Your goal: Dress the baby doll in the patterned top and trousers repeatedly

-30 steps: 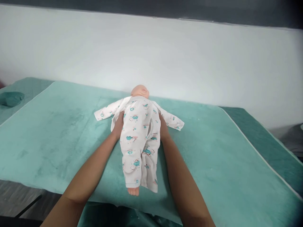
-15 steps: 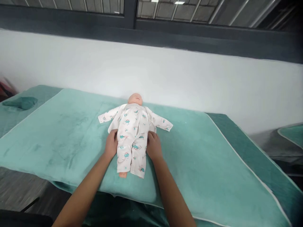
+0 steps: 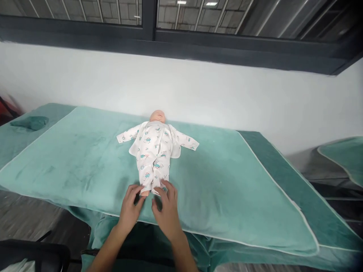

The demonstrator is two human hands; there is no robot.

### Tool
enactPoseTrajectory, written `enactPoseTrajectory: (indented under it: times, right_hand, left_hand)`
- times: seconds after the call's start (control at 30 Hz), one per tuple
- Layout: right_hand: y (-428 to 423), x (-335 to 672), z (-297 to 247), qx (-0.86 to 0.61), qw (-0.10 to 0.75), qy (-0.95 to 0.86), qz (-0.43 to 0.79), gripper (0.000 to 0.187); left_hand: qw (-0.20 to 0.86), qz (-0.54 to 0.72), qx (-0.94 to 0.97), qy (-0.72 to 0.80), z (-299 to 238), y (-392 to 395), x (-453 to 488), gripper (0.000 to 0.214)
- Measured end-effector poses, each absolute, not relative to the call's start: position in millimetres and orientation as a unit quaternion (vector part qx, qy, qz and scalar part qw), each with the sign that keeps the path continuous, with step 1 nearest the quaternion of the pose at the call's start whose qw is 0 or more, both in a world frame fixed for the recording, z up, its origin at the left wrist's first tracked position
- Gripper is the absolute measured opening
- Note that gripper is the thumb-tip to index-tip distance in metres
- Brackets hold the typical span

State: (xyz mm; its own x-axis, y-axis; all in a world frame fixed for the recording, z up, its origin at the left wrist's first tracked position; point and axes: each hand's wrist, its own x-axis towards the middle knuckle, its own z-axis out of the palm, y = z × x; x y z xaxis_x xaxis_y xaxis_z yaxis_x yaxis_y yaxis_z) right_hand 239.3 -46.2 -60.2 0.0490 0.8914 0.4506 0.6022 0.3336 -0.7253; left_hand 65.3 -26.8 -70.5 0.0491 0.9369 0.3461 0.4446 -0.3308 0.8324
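Hands at the cuffs. My left hand (image 3: 129, 209) has come down from beside the upper leg of the suit (image 3: 153, 149) to its left-hand cuff; fingers and thumb are curved about the cuff and bare foot (image 3: 145, 193), but whether they pinch cloth I cannot tell. My right hand (image 3: 167, 209), likewise lower than half a second ago, has its curved fingertips over the other cuff, the thumb held apart from them. The doll (image 3: 157, 116) lies face up near the middle of the bed, head toward the wall (image 3: 198, 90), sleeves outspread as before; both jacket flaps now show at the sides. At lower left more of a chair (image 3: 34, 251) has entered the view.

Edges and room: at far left, white piping divides the pale sheet (image 3: 215, 181) from a darker end with a hollow (image 3: 31, 122). A broad stretch of sheet lies between piping and doll. The bed's near edge runs just below my hands. To the right, a wider stretch reaches a second line of piping; beyond it stands another bed (image 3: 346, 155).

Markings: small teal and pink figures cover the suit, too fine to read.
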Motion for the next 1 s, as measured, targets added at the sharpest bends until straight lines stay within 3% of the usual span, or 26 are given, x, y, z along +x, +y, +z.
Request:
enactPoseTrajectory:
  times: [0.23, 0.47, 0.6, 0.7, 0.87, 1.0]
  right_hand:
    - [-32, 218, -49, -0.579, 0.459, -0.667, 0.091, 0.023]
    - [-55, 230, -54, -0.509, 0.438, -0.728, 0.136, 0.031]
    - [-57, 252, -57, -0.494, 0.442, -0.727, 0.181, 0.030]
    - [-29, 281, -54, -0.528, 0.437, -0.716, 0.127, 0.038]
    - [58, 312, -46, -0.615, 0.281, -0.736, -0.016, 0.052]
    - [108, 311, -52, -0.624, 0.206, -0.752, -0.051, 0.051]
  left_hand:
    - [0.248, 0.454, 0.716, 0.469, -50, -22, 60, 0.020]
    - [0.192, 0.407, 0.773, 0.447, -48, -35, 42, 0.028]
    - [0.224, 0.377, 0.790, 0.429, -48, -35, 28, 0.022]
    - [0.211, 0.379, 0.774, 0.461, -49, -10, 18, 0.022]
    - [0.028, 0.275, 0.804, 0.527, -46, 78, 22, 0.039]
    - [-0.008, 0.233, 0.810, 0.538, -48, 139, 43, 0.046]
